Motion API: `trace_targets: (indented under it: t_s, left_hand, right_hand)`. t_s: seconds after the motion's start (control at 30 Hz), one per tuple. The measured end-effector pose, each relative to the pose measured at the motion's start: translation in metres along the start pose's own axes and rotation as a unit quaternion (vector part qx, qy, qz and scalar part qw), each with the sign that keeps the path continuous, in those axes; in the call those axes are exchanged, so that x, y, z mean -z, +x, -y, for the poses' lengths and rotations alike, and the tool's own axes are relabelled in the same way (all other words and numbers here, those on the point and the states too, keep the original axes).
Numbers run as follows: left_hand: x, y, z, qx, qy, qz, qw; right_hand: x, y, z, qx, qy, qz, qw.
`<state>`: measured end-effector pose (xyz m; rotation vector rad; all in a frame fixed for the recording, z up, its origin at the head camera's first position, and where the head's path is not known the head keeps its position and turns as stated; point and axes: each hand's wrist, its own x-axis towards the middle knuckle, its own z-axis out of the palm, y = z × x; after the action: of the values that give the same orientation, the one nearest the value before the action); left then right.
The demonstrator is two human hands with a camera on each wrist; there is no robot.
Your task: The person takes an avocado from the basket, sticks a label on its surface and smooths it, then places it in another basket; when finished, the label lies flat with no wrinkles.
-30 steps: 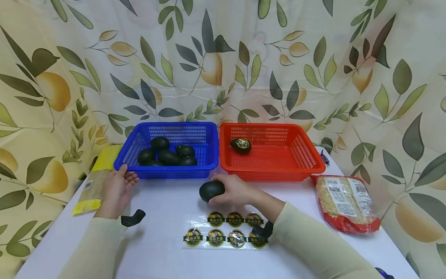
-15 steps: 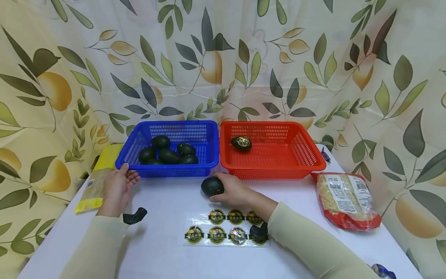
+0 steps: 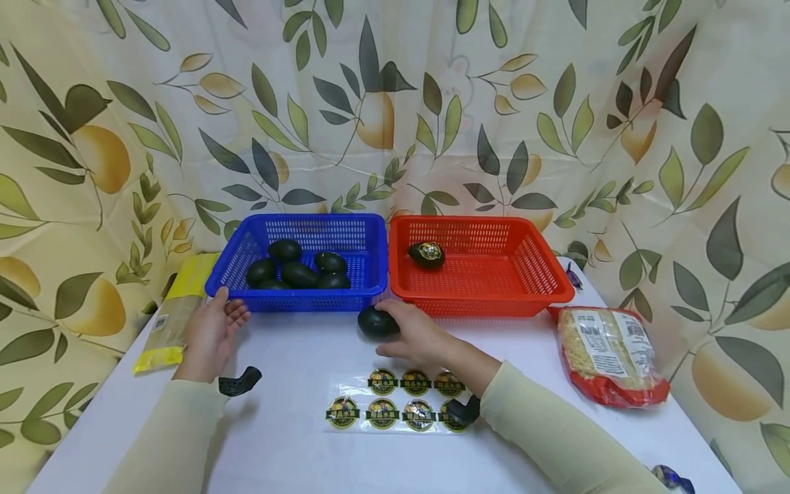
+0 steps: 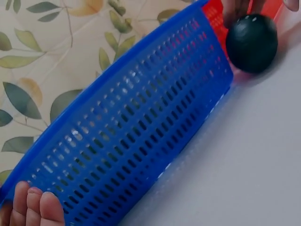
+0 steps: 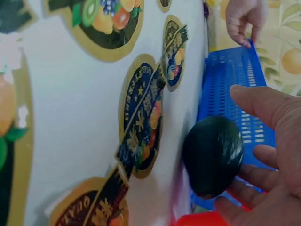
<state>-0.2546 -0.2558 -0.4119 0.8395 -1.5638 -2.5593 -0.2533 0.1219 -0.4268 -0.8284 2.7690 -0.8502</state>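
Observation:
My right hand (image 3: 420,333) is beside a dark green avocado (image 3: 378,322) on the white table, in front of where the two baskets meet. In the right wrist view the thumb is lifted away from the avocado (image 5: 213,157), and the other fingers (image 5: 256,176) lie loosely at its side. My left hand (image 3: 210,333) holds the near left corner of the blue basket (image 3: 302,300) at its rim, with several fingertips (image 4: 51,206) against the outer wall. Several avocados lie in that basket. In the red basket (image 3: 494,274) lies one avocado (image 3: 426,254) with a round gold-and-black sticker.
A clear sheet of round stickers (image 3: 382,414) lies in front of the right hand. To the right is a red-and-clear food packet (image 3: 607,353), and to the left a yellow packet (image 3: 169,315). Small wrapped items (image 3: 673,478) lie near the right edge. A patterned curtain (image 3: 395,110) hangs behind.
The right hand has set the avocado down slightly farther back, close to the baskets, and its thumb has come off it. The left hand stays at the blue basket's corner.

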Motion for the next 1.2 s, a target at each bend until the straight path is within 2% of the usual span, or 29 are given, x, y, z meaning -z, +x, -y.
trace_targets:
  t_s: [0.1, 0.2, 0.23, 0.27, 0.3, 0.33, 0.37, 0.4, 0.47, 0.53, 0.57, 0.6, 0.63, 0.67, 0.7, 0.77, 0.8, 1.03, 1.2]
  left_hand:
    - [-0.004, -0.006, 0.006, 0.015, 0.018, 0.021, 0.9995]
    - [-0.012, -0.017, 0.019, -0.003, 0.096, 0.064, 0.9934]
    - [-0.015, -0.021, 0.025, -0.023, 0.137, 0.081, 0.987]
    - [-0.018, -0.025, 0.032, -0.047, 0.182, 0.101, 0.977]
    - [-0.021, -0.029, 0.039, -0.074, 0.228, 0.122, 0.963]
    - [-0.025, -0.034, 0.046, -0.107, 0.28, 0.142, 0.9434]
    - [-0.03, -0.039, 0.054, -0.142, 0.334, 0.161, 0.9178]
    - [-0.034, -0.044, 0.062, -0.178, 0.39, 0.181, 0.8852]
    - [-0.043, -0.057, 0.076, -0.235, 0.494, 0.214, 0.8089]
    - [-0.053, -0.067, 0.089, -0.273, 0.576, 0.246, 0.7301]
    - [-0.058, -0.072, 0.095, -0.283, 0.608, 0.259, 0.6952]
    - [-0.062, -0.077, 0.101, -0.287, 0.635, 0.268, 0.6649]
    - [-0.067, -0.08, 0.107, -0.287, 0.655, 0.274, 0.6432]
    - [-0.07, -0.082, 0.112, -0.288, 0.67, 0.278, 0.6251]
    - [-0.074, -0.084, 0.116, -0.286, 0.682, 0.278, 0.6129]
    - [-0.078, -0.086, 0.122, -0.287, 0.697, 0.272, 0.598]
    - [-0.08, -0.086, 0.123, -0.288, 0.702, 0.269, 0.5939]
    - [-0.082, -0.086, 0.124, -0.268, 0.699, 0.272, 0.6039]
    - [-0.082, -0.086, 0.124, -0.274, 0.7, 0.271, 0.601]
  right_hand:
    - [0.003, -0.006, 0.001, 0.012, -0.009, -0.001, 1.0]
    - [0.004, -0.013, 0.003, 0.031, -0.006, -0.012, 0.999]
    - [0.004, -0.015, 0.003, 0.036, -0.006, -0.016, 0.999]
    - [0.004, -0.018, 0.004, 0.041, -0.003, -0.019, 0.999]
    - [0.004, -0.02, 0.005, 0.046, -0.001, -0.021, 0.999]
    - [0.003, -0.022, 0.006, 0.052, -0.001, -0.021, 0.998]
    - [0.002, -0.024, 0.007, 0.058, -0.004, -0.016, 0.998]
    - [0.001, -0.026, 0.007, 0.066, -0.006, -0.01, 0.998]
    - [-0.002, -0.028, 0.008, 0.084, -0.019, 0.014, 0.996]
    - [-0.005, -0.028, 0.008, 0.103, -0.043, 0.043, 0.993]
    - [-0.007, -0.027, 0.008, 0.109, -0.054, 0.058, 0.991]
    - [-0.008, -0.026, 0.008, 0.114, -0.064, 0.071, 0.989]
    - [-0.01, -0.026, 0.007, 0.116, -0.077, 0.082, 0.987]
    - [-0.012, -0.025, 0.007, 0.119, -0.087, 0.09, 0.985]
    - [-0.013, -0.025, 0.007, 0.115, -0.095, 0.097, 0.984]
    - [-0.016, -0.023, 0.007, 0.105, -0.105, 0.104, 0.983]
    - [-0.017, -0.023, 0.007, 0.1, -0.108, 0.105, 0.983]
    - [-0.022, -0.024, 0.006, 0.085, -0.102, 0.105, 0.986]
    - [-0.025, -0.023, 0.005, 0.086, -0.09, 0.091, 0.988]
